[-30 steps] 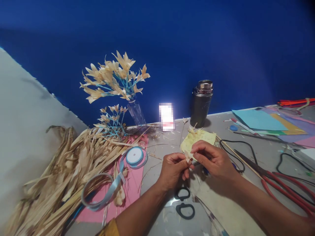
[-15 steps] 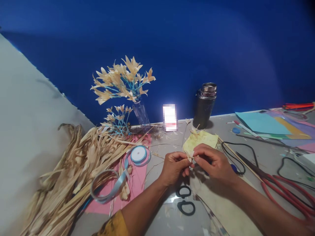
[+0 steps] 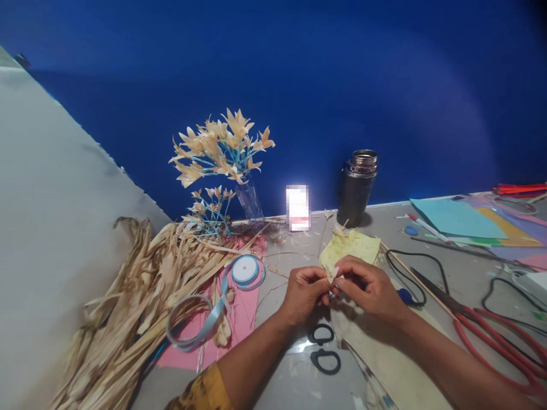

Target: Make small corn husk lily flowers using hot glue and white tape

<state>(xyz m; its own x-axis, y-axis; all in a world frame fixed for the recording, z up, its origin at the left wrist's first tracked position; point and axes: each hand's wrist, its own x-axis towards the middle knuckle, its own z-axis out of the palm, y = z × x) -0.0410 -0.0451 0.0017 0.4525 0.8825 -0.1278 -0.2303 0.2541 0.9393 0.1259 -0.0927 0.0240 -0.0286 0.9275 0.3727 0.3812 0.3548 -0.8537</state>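
both hands, left hand (image 3: 304,289) and right hand (image 3: 371,287), pinched a small husk petal (image 3: 331,273) over the surface (image 3: 461,267); finished husk flowers (image 3: 222,145) stood in a vase, the husk pile (image 3: 141,296) remained unused.

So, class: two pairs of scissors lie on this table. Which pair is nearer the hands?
The black-handled scissors, lying just below the wrists; the red-handled pair lies farther off to the right.
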